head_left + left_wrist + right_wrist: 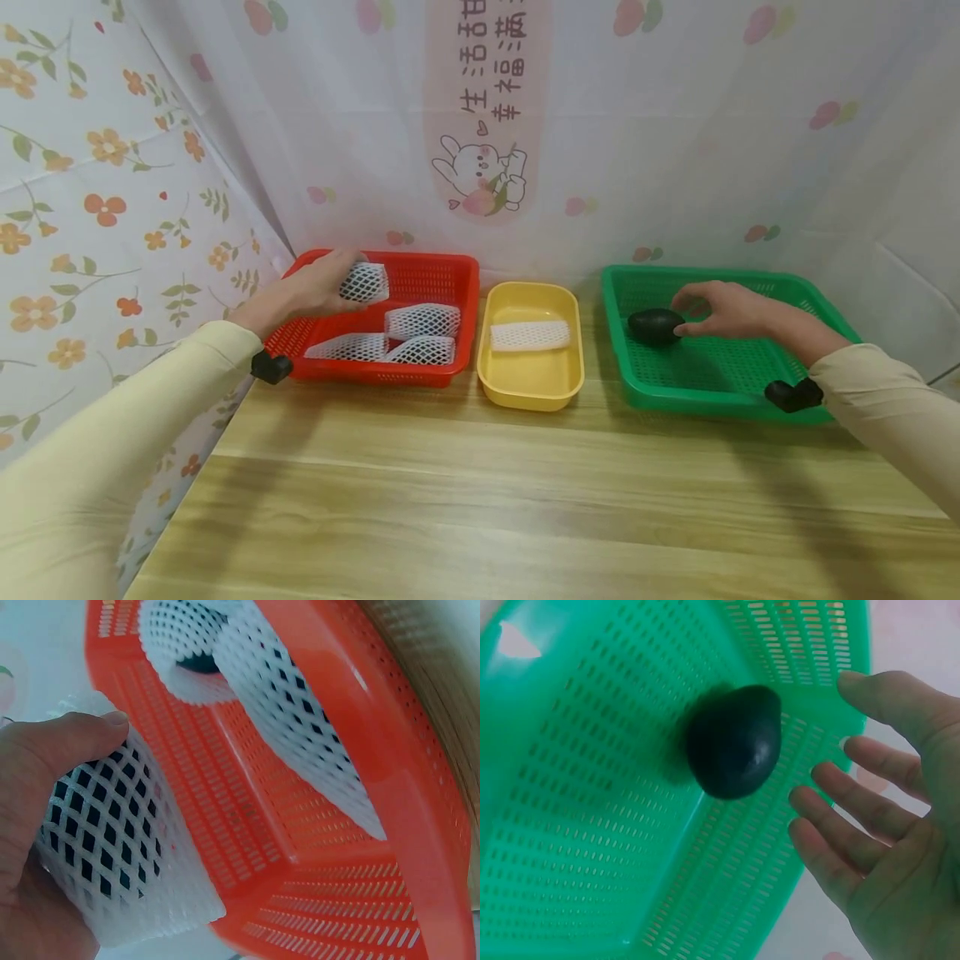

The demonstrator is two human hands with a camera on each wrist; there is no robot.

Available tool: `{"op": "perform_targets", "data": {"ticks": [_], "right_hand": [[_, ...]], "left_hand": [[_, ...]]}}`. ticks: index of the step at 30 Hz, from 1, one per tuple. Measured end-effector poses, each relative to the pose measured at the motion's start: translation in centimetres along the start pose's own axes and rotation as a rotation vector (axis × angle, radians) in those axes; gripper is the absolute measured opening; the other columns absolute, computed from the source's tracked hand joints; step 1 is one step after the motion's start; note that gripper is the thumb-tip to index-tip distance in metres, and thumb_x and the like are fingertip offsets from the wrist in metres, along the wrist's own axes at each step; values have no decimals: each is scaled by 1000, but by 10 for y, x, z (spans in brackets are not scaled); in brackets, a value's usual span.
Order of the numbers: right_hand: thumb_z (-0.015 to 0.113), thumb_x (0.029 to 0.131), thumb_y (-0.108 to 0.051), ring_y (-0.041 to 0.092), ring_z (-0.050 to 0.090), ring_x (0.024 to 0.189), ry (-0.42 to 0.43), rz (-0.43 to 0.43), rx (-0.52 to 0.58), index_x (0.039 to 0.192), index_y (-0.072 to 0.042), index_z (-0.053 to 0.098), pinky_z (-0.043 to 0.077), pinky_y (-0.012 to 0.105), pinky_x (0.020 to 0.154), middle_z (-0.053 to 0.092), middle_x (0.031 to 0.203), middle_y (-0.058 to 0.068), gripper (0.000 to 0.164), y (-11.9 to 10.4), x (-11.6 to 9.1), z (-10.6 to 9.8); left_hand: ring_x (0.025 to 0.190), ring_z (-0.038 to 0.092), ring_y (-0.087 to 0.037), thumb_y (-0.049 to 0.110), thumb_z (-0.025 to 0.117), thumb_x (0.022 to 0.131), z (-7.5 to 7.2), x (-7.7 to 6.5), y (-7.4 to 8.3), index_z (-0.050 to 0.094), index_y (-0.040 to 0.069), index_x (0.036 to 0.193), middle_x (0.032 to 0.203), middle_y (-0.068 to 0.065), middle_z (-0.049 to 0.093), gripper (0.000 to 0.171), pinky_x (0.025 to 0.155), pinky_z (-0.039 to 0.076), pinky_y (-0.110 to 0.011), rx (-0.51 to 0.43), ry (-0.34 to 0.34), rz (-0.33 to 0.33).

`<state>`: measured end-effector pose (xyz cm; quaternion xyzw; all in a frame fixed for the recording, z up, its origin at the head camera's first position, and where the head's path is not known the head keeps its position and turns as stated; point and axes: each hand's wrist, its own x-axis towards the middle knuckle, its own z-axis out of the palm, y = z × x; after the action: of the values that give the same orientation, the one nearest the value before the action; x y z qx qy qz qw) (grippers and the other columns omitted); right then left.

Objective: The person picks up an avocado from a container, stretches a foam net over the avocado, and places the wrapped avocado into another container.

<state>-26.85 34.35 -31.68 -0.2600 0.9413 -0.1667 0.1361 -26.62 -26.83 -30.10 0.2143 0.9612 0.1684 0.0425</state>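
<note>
My left hand point(326, 286) grips a dark avocado in a white foam net point(112, 832), raised at the back left of the red basket point(471, 304). The thumb lies over the net's upper end in the left wrist view. Several more netted avocados point(423, 321) lie below it in that basket. On the right, my right hand point(727, 310) hovers over the green basket point(705, 400) with fingers spread and slightly bent, holding nothing. Just beyond its fingertips lies a bare dark avocado point(735, 742) on the green basket's floor.
Between the baskets stands a small yellow tray point(530, 383) with a white foam net sleeve point(530, 335) in it. All three containers sit along the back of the wooden table point(480, 500). Printed cloth point(360, 158) hangs close behind them and on the left.
</note>
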Motion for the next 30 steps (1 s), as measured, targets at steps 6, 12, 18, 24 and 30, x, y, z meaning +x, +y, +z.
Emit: {"op": "perform_targets", "data": {"ticks": [6, 12, 18, 24, 30], "right_hand": [[75, 95, -25, 47, 59, 113, -37, 17, 4, 129, 7, 57, 54, 51, 85, 59, 127, 27, 51, 6, 7, -3], [75, 95, -25, 47, 60, 112, -54, 24, 21, 129, 9, 57, 54, 50, 84, 58, 126, 29, 51, 6, 10, -5], [75, 95, -26, 46, 60, 111, -73, 35, 17, 129, 9, 56, 55, 51, 84, 58, 127, 30, 53, 8, 14, -4], [75, 95, -27, 49, 58, 114, -88, 47, 24, 130, 10, 56, 54, 53, 84, 57, 128, 31, 55, 12, 18, -5], [74, 95, -28, 50, 56, 116, -101, 73, 23, 132, 11, 54, 53, 55, 86, 56, 130, 33, 58, 18, 23, -6]], "left_hand": [[112, 53, -37, 15, 84, 84, 2, 11, -10, 42, 3, 134, 124, -18, 55, 67, 98, 47, -55, 3, -30, -36], [113, 53, -38, 13, 86, 83, 2, 17, -17, 48, 0, 134, 125, -19, 57, 65, 100, 45, -57, 5, -90, -19], [113, 52, -38, 11, 87, 80, 5, 23, -23, 48, -1, 135, 125, -20, 56, 69, 100, 45, -56, 46, -104, -50], [112, 51, -40, 11, 88, 78, 11, 30, -29, 50, -1, 132, 123, -21, 56, 67, 99, 46, -57, 94, -143, -103], [118, 49, -41, 11, 90, 75, 22, 38, -33, 49, 2, 136, 127, -20, 57, 74, 103, 41, -61, 110, -221, -160]]}}
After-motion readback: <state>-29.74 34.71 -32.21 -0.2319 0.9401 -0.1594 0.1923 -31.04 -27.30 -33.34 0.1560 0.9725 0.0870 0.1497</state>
